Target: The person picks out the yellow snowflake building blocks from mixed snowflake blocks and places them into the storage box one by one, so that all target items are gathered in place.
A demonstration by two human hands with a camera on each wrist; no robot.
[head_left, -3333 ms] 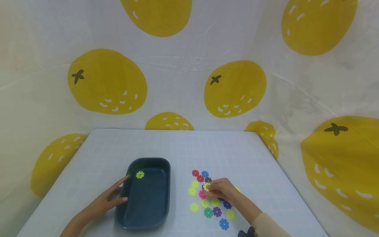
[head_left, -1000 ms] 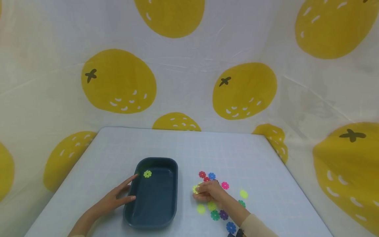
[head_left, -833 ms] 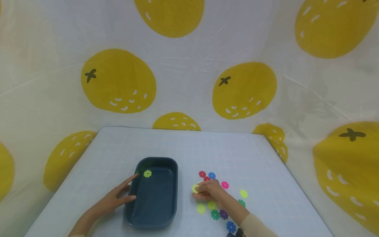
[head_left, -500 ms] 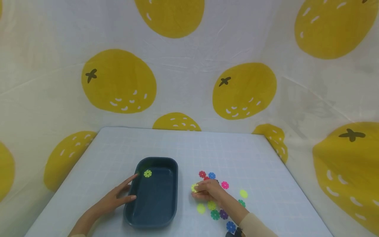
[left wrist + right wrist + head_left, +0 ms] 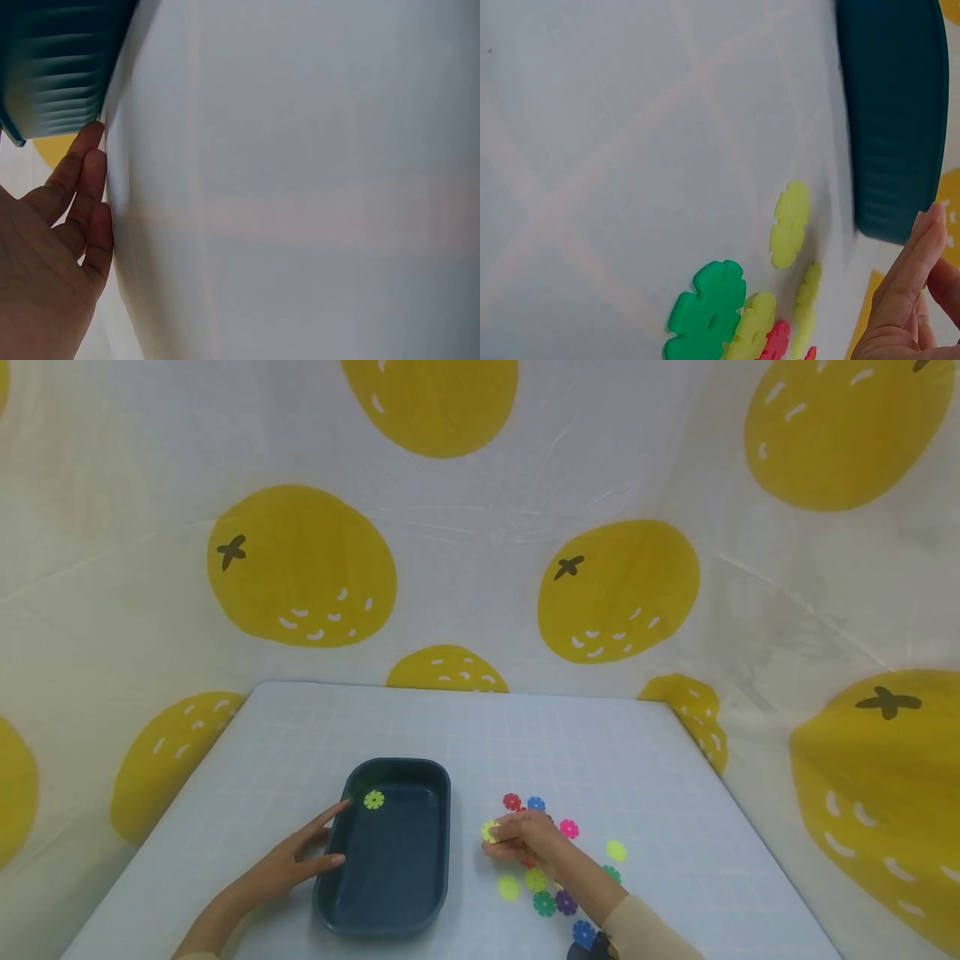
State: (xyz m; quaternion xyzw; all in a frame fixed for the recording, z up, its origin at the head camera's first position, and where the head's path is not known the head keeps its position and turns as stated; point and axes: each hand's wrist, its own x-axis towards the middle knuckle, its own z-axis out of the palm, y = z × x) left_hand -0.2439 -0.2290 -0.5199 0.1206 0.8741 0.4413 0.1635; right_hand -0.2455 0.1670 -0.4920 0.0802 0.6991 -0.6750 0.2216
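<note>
In the head view, my right hand [image 5: 528, 837] pinches a yellow flower-shaped plastic disc [image 5: 488, 832] between thumb and fingertips, over the left side of a scatter of similar discs. The held disc cannot be seen in the right wrist view. My left hand [image 5: 288, 864] rests its fingertips and thumb on the left rim of a dark teal tray [image 5: 390, 868], its fingers fairly straight. Inside the tray, near its far left corner, lies one yellow-green disc [image 5: 374, 800]. The left wrist view shows the fingers [image 5: 91, 176] beside the tray's ribbed outer wall [image 5: 64, 82].
Several loose discs lie right of the tray: red [image 5: 512, 802], blue [image 5: 536, 804], pink [image 5: 569, 829], green [image 5: 544, 904], purple [image 5: 566, 902] and yellow [image 5: 509, 887]. My right hand and forearm cover others. A lemon-print cloth [image 5: 465, 568] hangs behind the white table [image 5: 337, 718].
My right hand has shifted left from the middle of the discs, with the yellow disc in its fingertips, and lately rises slightly. The left hand stays at the tray rim. The head view turned slightly.
</note>
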